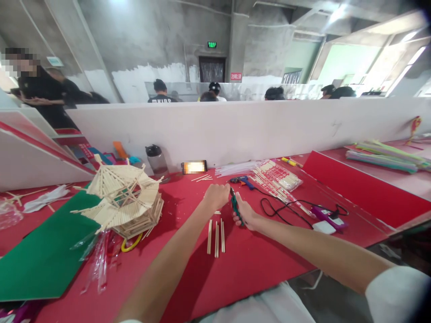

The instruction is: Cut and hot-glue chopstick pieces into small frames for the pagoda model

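My right hand (247,213) is wrapped round a pair of green-handled pliers (236,207), whose jaws point away from me. Close beside the jaws, my left hand (217,196) is closed with its fingers pinched; whatever is between them is hidden. Several short wooden sticks (216,240) lie in small groups on the red table in front of my hands. A few more thin sticks (203,178) lie behind my left hand. To the left stands a pavilion-like model built of wooden sticks (126,197), with a wide layered roof.
A hot glue gun (243,181) with a black cord lies behind my hands. Packs of sticks (278,177) are at the back right. A phone (194,167) and a bottle (156,160) stand by the white partition (208,130). A green board (43,251) is left.
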{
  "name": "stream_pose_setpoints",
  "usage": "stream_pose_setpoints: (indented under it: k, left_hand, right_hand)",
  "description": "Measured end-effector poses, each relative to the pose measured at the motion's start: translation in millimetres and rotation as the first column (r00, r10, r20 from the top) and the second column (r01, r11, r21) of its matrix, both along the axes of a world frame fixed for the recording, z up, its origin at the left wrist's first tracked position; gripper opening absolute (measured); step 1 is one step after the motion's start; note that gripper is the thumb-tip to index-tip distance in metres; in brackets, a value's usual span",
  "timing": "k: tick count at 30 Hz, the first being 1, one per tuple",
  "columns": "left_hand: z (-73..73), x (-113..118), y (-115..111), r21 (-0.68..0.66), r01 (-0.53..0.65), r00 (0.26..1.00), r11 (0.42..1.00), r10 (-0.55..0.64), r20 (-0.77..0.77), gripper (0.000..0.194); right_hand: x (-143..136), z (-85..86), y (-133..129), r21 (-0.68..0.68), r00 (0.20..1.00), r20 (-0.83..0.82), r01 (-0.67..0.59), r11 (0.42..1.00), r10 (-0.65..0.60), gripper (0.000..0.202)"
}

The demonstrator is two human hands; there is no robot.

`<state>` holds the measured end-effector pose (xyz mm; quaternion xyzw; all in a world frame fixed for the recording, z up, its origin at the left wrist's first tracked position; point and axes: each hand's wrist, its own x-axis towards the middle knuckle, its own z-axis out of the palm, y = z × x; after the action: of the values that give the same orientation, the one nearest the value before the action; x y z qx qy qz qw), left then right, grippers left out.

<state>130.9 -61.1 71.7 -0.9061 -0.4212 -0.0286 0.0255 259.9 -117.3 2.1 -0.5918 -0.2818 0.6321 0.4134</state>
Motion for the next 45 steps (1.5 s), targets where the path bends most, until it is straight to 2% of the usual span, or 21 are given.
stream_pose_setpoints:
  k: [2,4,8,11,13,14,15,16,18,19,21,23,26,29,31,33,35,37,40,43,45]
  left_hand:
    - [3.5,2,0,-0.009,0.004,1.0,1.0,-0.004,0.018,0.029]
    - [5.6,0,1,-0.018,-0.008,0.999,1.0,0.009,0.043,0.029]
    - [-0.2,-19,1,-0.047,-0.072,0.991,0.996,0.076,0.112,0.03]
    - [-14.5,-43,-3,-0.103,-0.078,0.975,0.992,0.098,0.197,0.033]
    - [-26.1,-57,-7,-0.251,0.033,0.869,0.967,0.096,0.485,0.034]
    - [-31.8,-63,-10,-0.297,0.111,0.789,0.948,0.098,0.607,0.034]
    - [-37.1,-67,-13,-0.324,0.18,0.704,0.929,0.108,0.702,0.033]
    - [-41.8,-70,-16,-0.344,0.231,0.626,0.91,0.132,0.769,0.032]
    - [-49.4,-73,-22,-0.434,0.311,0.511,0.846,0.236,0.827,0.03]
    - [-52.4,-73,-25,-0.477,0.333,0.462,0.813,0.3,0.834,0.03]
    - [-56.8,-72,-29,-0.527,0.35,0.385,0.774,0.394,0.834,0.031]
    - [-60.1,-72,-31,-0.545,0.347,0.329,0.763,0.445,0.833,0.033]
    - [-64.1,-73,-32,-0.561,0.344,0.305,0.753,0.475,0.825,0.039]
    - [-67.8,-77,-30,-0.558,0.342,0.342,0.756,0.454,0.823,0.041]
    - [-70.1,-84,-27,-0.535,0.323,0.367,0.781,0.418,0.831,0.038]
    - [-72.2,-92,-23,-0.514,0.285,0.386,0.809,0.394,0.834,0.034]
    - [-74.6,-101,-17,-0.509,0.238,0.405,0.827,0.392,0.826,0.033]
    - [-77.8,-109,-12,-0.512,0.198,0.416,0.836,0.401,0.816,0.033]
    - [-84.8,-116,-5,-0.521,0.155,0.412,0.84,0.424,0.807,0.034]
    - [-91.5,-116,-2,-0.532,0.118,0.426,0.839,0.441,0.79,0.038]
    - [-93.6,-114,-2,-0.523,0.092,0.457,0.847,0.431,0.778,0.04]
  right_hand:
    - [-4,-0.8,-1,0.006,0.996,-0.082,0.018,1.0,-0.017,0.064]
    - [-6,-0.9,-2,-0.029,0.989,-0.149,-0.019,0.999,0.015,0.064]
    - [-1,1.2,-7,-0.115,0.976,-0.215,-0.073,0.991,0.047,0.06]
    - [12,4.8,-10,-0.053,0.993,-0.027,-0.121,0.991,0.119,0.051]
    - [23,6.8,-12,0.042,0.943,0.257,-0.227,0.973,0.209,0.045]
    - [30,7.2,-12,0.111,0.864,0.456,-0.294,0.949,0.214,0.041]
    - [36,7.0,-12,0.193,0.736,0.658,-0.369,0.909,0.159,0.036]
    - [42,6.1,-12,0.244,0.568,0.822,-0.436,0.866,0.054,0.034]
    - [54,1.5,-10,0.242,0.229,0.962,-0.483,0.841,-0.145,0.035]
    - [58,-2.0,-9,0.206,0.107,0.979,-0.484,0.85,-0.176,0.036]
    - [66,-10.6,-7,0.123,-0.033,0.987,-0.477,0.87,-0.158,0.039]
    - [71,-19.2,-5,0.065,-0.094,0.988,-0.485,0.872,-0.126,0.043]
    - [75,-25.9,-4,0.063,-0.108,0.985,-0.509,0.858,-0.137,0.045]
    - [69,-21.4,-2,0.154,-0.052,0.975,-0.552,0.82,-0.218,0.042]
    - [58,-13.7,1,0.226,0.035,0.967,-0.579,0.783,-0.253,0.038]
    - [42,-5.4,6,0.277,0.155,0.96,-0.605,0.746,-0.231,0.03]
    - [21,1.0,11,0.29,0.271,0.953,-0.671,0.682,-0.138,0.024]
    - [-1,3.8,15,0.314,0.346,0.936,-0.741,0.594,-0.062,0.02]
    - [-28,2.6,19,0.265,0.299,0.954,-0.799,0.539,-0.025,0.016]
    - [-41,-1.0,20,0.168,0.208,0.978,-0.8,0.576,0.003,0.008]
    - [-42,-3.2,20,0.167,0.222,0.975,-0.774,0.611,0.015,0.007]
